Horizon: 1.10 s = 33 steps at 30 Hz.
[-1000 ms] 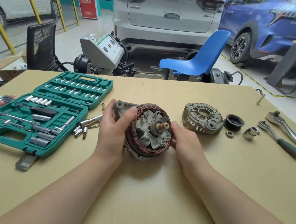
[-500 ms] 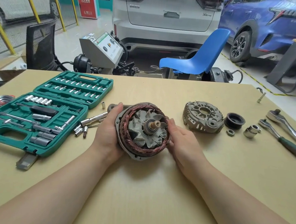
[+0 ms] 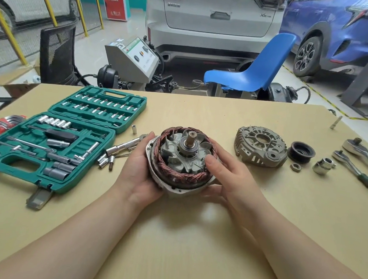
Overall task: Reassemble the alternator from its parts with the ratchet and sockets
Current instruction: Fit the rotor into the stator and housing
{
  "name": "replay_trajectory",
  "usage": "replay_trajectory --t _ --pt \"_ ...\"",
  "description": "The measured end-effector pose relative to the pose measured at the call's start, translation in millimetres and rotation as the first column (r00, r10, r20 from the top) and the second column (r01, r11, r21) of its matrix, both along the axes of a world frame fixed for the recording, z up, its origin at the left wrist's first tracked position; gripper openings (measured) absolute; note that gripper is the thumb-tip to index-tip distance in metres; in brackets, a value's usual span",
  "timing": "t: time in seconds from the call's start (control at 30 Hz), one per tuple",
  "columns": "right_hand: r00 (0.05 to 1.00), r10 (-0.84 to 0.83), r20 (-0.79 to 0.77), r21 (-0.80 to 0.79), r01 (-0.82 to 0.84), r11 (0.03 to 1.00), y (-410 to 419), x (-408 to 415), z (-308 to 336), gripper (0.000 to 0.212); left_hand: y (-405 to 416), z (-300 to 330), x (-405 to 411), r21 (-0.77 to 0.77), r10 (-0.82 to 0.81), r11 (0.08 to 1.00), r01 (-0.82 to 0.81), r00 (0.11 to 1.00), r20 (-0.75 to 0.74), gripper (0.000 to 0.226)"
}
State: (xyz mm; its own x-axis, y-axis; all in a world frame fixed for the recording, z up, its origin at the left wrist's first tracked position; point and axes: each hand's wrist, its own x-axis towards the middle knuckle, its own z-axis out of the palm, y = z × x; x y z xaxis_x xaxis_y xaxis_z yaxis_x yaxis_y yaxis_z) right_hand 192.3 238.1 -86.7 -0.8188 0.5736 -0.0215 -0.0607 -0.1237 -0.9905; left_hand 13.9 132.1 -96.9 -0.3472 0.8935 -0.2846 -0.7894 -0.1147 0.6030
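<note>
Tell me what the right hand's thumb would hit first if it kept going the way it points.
The right hand has its thumb lying over the copper winding, tip aimed left toward the rotor fan. It would probably meet a fan blade first, then the shaft; depth is uncertain.

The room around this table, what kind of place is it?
Most likely a car repair or training workshop: a white car and a blue car are parked behind the table, and an open socket set lies beside the held alternator.
</note>
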Motion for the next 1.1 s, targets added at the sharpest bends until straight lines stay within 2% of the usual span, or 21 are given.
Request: replay_trajectory --t 0.13,0.27,0.37,0.47,0.63,0.73,0.87,1.0,1.1 --pt "0.999 0.030 -0.037 -0.033 -0.031 0.999 1.6 3.0 -1.1 0.050 -0.2 -2.1 1.1 0.004 0.017 1.000 -0.017 0.998 -0.060 0.070" --pt "0.995 -0.047 -0.091 -0.024 0.045 0.999 1.5 4.7 -2.5 0.067 -3.0 1.8 0.5 0.041 0.001 0.999 0.006 0.988 -0.152 0.067" --pt "0.990 -0.054 -0.132 0.065 0.063 0.996 1.4 10.1 -3.4 0.069 -6.6 3.4 2.8 0.090 0.024 0.996 -0.010 0.986 -0.163 0.056" --pt "0.992 -0.051 -0.116 0.074 0.060 0.995 -0.4 9.3 -4.6 0.070 -9.8 2.5 4.0 0.089 0.049 0.995 -0.036 0.988 -0.150 0.055" --pt "0.995 -0.063 -0.077 -0.053 0.059 0.997 -2.2 4.3 -5.4 0.070 -9.3 2.9 6.2 0.054 0.061 0.997 -0.054 0.990 -0.124 0.059" --pt "0.998 -0.039 -0.052 -0.140 0.032 0.990 1.9 4.9 -6.6 0.066 -7.1 -1.0 7.3 0.029 0.049 0.999 -0.046 0.992 -0.118 0.070" --pt "0.997 0.038 -0.061 -0.200 -0.050 0.979 5.4 5.8 -5.2 0.066 -2.0 -1.1 2.9 0.022 0.052 0.999 -0.048 0.981 -0.189 0.076" --pt "0.996 0.025 -0.082 -0.183 -0.040 0.982 5.2 4.9 -8.4 0.068 0.2 1.2 -2.3 -0.011 0.068 0.997 -0.071 0.976 -0.205 0.073" --pt "0.998 0.030 -0.057 -0.167 -0.039 0.985 2.6 2.7 -11.0 0.068 -2.0 0.5 -2.9 -0.016 0.097 0.995 -0.101 0.978 -0.186 0.060"
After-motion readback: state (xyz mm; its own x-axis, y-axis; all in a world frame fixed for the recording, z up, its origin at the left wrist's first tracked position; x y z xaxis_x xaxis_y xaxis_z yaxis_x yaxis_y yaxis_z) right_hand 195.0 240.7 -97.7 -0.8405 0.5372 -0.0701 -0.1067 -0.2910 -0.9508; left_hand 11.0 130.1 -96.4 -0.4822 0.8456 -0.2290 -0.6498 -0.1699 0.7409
